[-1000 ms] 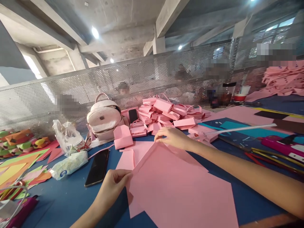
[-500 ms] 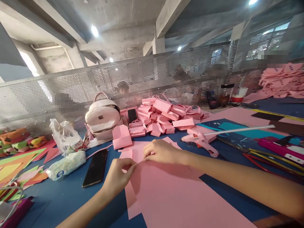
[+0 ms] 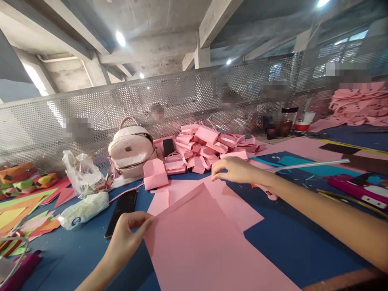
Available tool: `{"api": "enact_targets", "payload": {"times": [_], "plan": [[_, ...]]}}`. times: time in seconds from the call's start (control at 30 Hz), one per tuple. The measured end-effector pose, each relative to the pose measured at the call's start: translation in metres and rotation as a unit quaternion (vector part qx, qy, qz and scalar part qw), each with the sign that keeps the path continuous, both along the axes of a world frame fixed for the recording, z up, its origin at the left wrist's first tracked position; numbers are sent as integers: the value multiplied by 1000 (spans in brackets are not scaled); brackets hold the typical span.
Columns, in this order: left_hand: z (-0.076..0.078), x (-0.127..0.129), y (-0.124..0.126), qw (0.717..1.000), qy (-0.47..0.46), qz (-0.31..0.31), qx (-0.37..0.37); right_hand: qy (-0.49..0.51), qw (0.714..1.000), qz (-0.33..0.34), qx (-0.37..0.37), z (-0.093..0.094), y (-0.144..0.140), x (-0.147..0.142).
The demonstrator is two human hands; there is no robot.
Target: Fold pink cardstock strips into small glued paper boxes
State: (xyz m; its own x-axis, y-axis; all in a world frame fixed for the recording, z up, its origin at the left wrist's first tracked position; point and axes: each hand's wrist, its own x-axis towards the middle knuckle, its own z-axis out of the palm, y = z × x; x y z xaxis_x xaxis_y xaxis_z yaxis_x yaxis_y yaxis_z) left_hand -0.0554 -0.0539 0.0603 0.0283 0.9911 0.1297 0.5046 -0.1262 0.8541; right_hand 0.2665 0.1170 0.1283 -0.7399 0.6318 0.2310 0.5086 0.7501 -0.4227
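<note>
My left hand (image 3: pixel 129 232) pinches the left edge of a large sheet of pink paper (image 3: pixel 200 242) between thumb and fingers. The sheet's far corner stands a little raised and a narrow strip along its upper left edge looks creased. My right hand (image 3: pixel 232 169) hovers beyond that corner, holding nothing, with fingers loosely bent and apart. Other pink paper (image 3: pixel 242 210) lies flat under the sheet. Behind my right wrist rests a pink glue gun (image 3: pixel 270 194), mostly hidden, with a long clear glue stick (image 3: pixel 315 164) sticking out of it.
Folded pink paper bags (image 3: pixel 209 145) are heaped at the back beside a pale backpack (image 3: pixel 130 151). A black phone (image 3: pixel 123 210) and a tissue pack (image 3: pixel 85 210) lie left. At right is a magenta power strip (image 3: pixel 357 190). People sit beyond the perforated metal screen (image 3: pixel 182 97).
My right hand has let go of the paper and moved right and away. The left hand has shifted left and nearer, and the large sheet has turned and slid with it.
</note>
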Motion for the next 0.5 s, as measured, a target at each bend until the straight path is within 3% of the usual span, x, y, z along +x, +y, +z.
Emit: {"api": "enact_targets", "payload": {"times": [0.17,0.5], "plan": [[-2,4,-1,1000,-12,7,8,73,997,-3,-2,2,-22,-11],[8,26,33,998,41,8,40,-1,1000,-22,-22,-15,-45,-54]]}}
